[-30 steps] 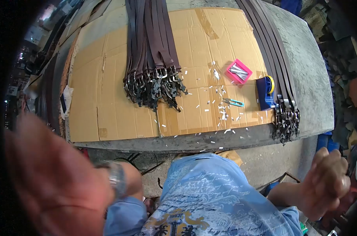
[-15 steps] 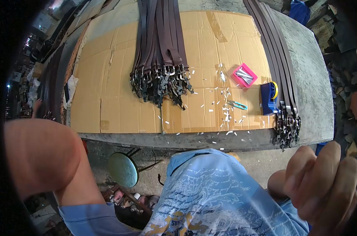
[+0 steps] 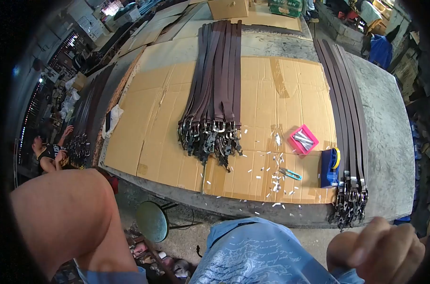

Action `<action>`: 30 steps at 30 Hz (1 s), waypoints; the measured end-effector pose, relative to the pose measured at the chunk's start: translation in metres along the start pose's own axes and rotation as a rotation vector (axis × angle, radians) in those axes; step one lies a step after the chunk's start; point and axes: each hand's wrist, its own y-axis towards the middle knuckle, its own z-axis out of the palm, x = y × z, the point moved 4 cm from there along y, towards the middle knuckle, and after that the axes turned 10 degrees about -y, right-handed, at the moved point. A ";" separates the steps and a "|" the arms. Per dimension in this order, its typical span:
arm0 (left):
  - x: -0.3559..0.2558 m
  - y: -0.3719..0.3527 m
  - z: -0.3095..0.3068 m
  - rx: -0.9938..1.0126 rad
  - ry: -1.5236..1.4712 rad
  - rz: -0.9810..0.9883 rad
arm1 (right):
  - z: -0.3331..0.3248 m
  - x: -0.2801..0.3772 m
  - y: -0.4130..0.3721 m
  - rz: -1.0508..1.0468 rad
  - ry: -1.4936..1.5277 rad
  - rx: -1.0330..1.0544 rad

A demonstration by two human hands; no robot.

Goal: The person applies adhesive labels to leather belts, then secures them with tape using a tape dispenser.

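My right hand [image 3: 388,251] is raised close to the camera at the lower right, its fingers curled closed. Whatever it holds, if anything, is hidden. On the left, my bent arm [image 3: 68,217] fills the corner, and the hand itself is out of view. Ahead on the table lies a thick bundle of dark brown belts [image 3: 215,85], buckles toward me. To its right are a pink tray [image 3: 293,146] with metal pieces in it, turquoise thread snips [image 3: 290,174] and a blue tape dispenser [image 3: 328,170] with yellow-rimmed tape. Neither arm touches these.
Cardboard [image 3: 162,142] covers much of the grey table [image 3: 385,142], with small white scraps scattered on it. More belts [image 3: 343,104] lie along the right. A round stool [image 3: 152,221] stands below the table's near edge. Another person [image 3: 49,156] works at the left beside hanging belts.
The camera view has tilted up, so the table and belts sit lower and more of the background shows. My right hand appears lower in view, still curled. Nothing on the table has visibly moved.
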 end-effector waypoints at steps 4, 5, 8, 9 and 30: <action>-0.004 0.001 0.008 -0.007 0.029 -0.033 | 0.012 0.002 0.006 -0.017 0.032 -0.057; -0.007 0.002 0.007 -0.007 0.036 -0.030 | 0.010 0.004 0.001 -0.009 0.065 -0.132; -0.013 0.001 0.008 -0.011 0.057 -0.035 | 0.003 0.012 -0.003 0.099 -0.086 -0.127; -0.015 0.001 0.007 -0.012 0.059 -0.037 | 0.002 0.010 0.000 -0.010 -0.055 -0.064; 0.036 -0.007 -0.064 -0.021 -0.042 0.058 | 0.054 -0.022 0.006 -0.493 -0.173 -0.030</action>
